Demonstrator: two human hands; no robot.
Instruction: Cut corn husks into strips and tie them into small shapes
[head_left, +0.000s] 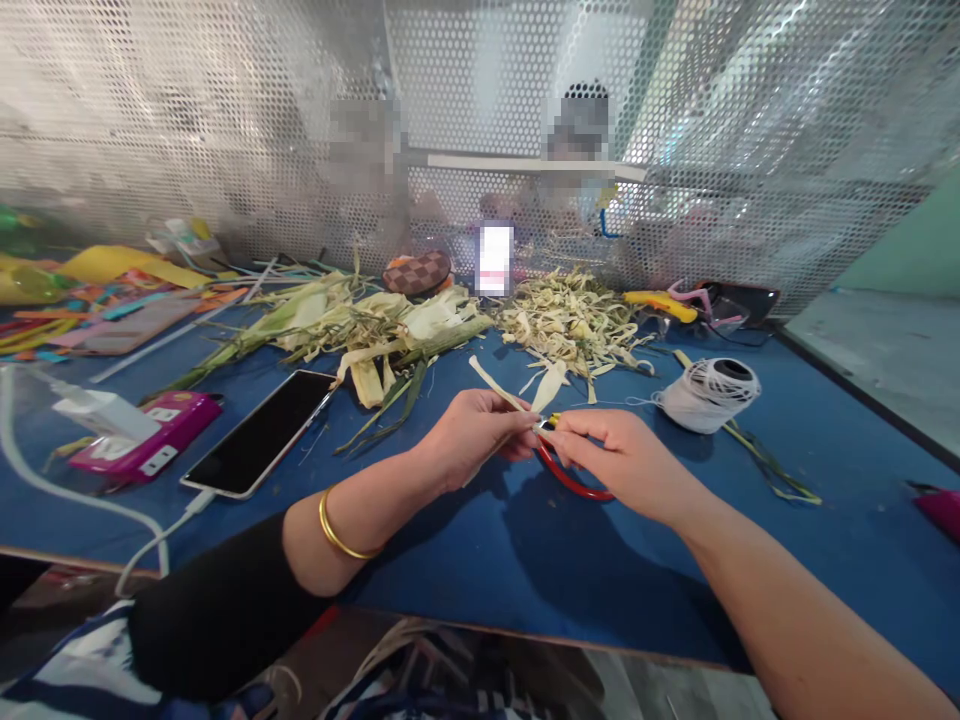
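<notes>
My left hand (491, 430) is closed on a pale corn husk strip (550, 385), whose ends stick up above the fingers. Close against it, my right hand (615, 455) pinches the same husk at its lower end. A red curved handle (574, 482), like that of scissors, shows beneath my right hand; most of that tool is hidden, and whether it is held or lies on the table I cannot tell. Just beyond the hands lies a heap of shredded husk strips (570, 325). White thread runs from a spool (709, 395) toward my right hand.
On the blue table (465, 570), larger husk leaves (375, 335) lie behind my left hand. Left of them are a phone (262, 435) on a cable and a magenta power strip (142, 440). A lit phone (495, 258) leans at the perforated metal screen (480, 80). People sit beyond.
</notes>
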